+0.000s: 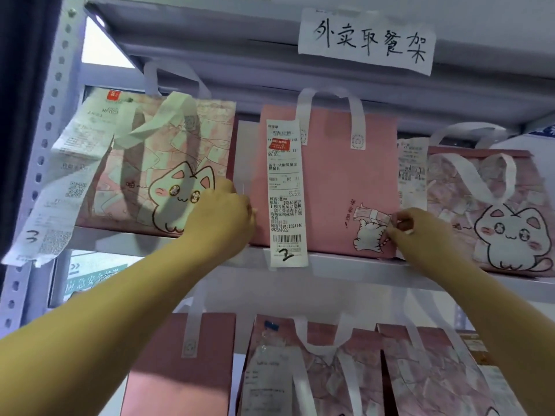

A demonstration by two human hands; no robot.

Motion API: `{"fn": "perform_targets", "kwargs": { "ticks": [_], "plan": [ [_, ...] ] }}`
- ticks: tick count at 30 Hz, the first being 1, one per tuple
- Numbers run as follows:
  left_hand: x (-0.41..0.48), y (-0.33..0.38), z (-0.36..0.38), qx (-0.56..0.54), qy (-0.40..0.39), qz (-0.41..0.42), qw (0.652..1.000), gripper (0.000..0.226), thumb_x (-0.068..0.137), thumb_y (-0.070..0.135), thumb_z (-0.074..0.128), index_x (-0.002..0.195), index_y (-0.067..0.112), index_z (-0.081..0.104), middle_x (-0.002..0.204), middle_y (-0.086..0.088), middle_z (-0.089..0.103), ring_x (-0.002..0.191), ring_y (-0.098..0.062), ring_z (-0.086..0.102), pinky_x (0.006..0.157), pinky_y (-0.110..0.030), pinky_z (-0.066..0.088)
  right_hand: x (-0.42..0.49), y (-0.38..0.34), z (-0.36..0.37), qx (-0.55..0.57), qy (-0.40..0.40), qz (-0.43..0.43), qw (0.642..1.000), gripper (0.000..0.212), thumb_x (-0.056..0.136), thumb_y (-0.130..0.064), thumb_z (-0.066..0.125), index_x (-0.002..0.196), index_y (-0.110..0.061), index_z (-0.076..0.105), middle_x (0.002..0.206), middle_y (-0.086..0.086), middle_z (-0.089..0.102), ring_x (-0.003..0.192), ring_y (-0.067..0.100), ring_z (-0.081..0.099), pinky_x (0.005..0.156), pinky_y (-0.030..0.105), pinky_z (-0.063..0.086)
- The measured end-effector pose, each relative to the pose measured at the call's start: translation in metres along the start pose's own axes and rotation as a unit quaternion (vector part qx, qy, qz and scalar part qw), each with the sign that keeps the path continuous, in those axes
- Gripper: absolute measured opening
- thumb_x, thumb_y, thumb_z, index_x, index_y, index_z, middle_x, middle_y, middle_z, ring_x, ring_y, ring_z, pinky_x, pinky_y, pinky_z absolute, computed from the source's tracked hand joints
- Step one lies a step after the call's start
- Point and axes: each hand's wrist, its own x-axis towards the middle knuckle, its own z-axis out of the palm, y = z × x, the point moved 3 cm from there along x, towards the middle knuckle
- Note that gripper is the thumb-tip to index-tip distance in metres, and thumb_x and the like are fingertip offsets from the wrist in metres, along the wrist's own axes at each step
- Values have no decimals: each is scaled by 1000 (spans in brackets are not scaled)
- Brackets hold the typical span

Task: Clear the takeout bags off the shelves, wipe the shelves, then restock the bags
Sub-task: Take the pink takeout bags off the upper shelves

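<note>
Head view: left hand (228,211) and right hand (411,226) each grip a side edge of the pink bag (330,175). I'd keep it level on the shelf (345,262), minding the dangling receipt (285,190).

One head-worn wide-angle view, standing close at the shelving (360,262), facing straight into it, tilted slightly upward, middle pink bag (330,181) centred and near, handwritten sign (365,40) top right

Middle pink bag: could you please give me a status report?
Left hand at left edge, right hand pinching right edge. Middle pink bag upright on shelf. Left cat bag, right cat bag close beside.
</note>
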Motion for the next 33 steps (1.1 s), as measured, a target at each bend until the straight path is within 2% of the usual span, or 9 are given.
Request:
{"fn": "perform_targets", "kwargs": {
  "ticks": [4,9,12,15,20,23,26,28,33],
  "plan": [
    [-2,-1,-2,-83,37,-17,996,27,92,27,51,101,8,69,104,-12,51,95,-31,51,78,-37,42,-1,6,-3,46,21,-13,999,15,90,-16,60,104,-12,60,91,2,58,80,19,52,72,28,38],
    [-6,-6,-1,-76,48,-33,995,26,92,26,53,102,7,67,104,-11,52,95,-31,52,76,-33,39,-7,3,-5,65,46,-41,996,19,88,-20,62,105,-12,61,86,-2,58,77,19,55,74,34,46],
    [-7,-11,0,-66,44,-52,995,28,92,27,52,106,8,66,107,-12,53,101,-33,51,82,-39,43,-8,-1,-5,77,43,-69,994,18,87,-21,63,104,-14,60,81,-7,56,68,7,52,72,33,48],
    [-8,-10,0,-60,41,-60,996,29,92,29,52,107,9,66,110,-12,53,104,-33,50,86,-44,45,-8,1,-5,78,40,-78,993,18,87,-22,63,104,-15,61,84,-5,58,69,8,53,71,29,43],
    [-10,-8,-2,-72,53,-71,993,27,91,28,53,107,11,65,109,-11,54,100,-31,53,82,-40,45,-7,9,-5,61,36,-77,995,27,87,-29,63,108,-13,61,84,-7,59,74,17,56,72,29,39],
    [-15,-6,-12,-94,103,-78,987,18,88,27,57,102,17,61,101,-4,51,89,-25,54,71,-33,39,-12,12,-14,50,77,-120,989,21,86,-27,64,102,-12,62,83,-5,62,67,10,56,64,25,40],
    [-15,8,-23,-114,144,-33,982,17,87,25,59,102,15,59,95,1,47,81,-19,48,68,-30,35,-20,9,-26,27,121,-168,978,11,86,-18,64,95,-11,65,80,-2,64,63,5,55,57,13,36],
    [-14,23,-27,-126,154,14,980,17,87,24,60,100,13,60,92,1,48,77,-16,47,68,-28,35,-27,8,-31,8,128,-178,976,8,86,-17,64,91,-11,65,78,-3,64,63,10,56,57,12,36],
    [-14,61,-22,-166,139,117,969,14,85,23,63,94,11,63,86,3,51,70,-13,48,66,-25,41,-35,21,-48,-34,114,-146,982,9,87,-23,61,90,-15,63,77,-8,61,66,13,58,61,26,45]
  ]
}}
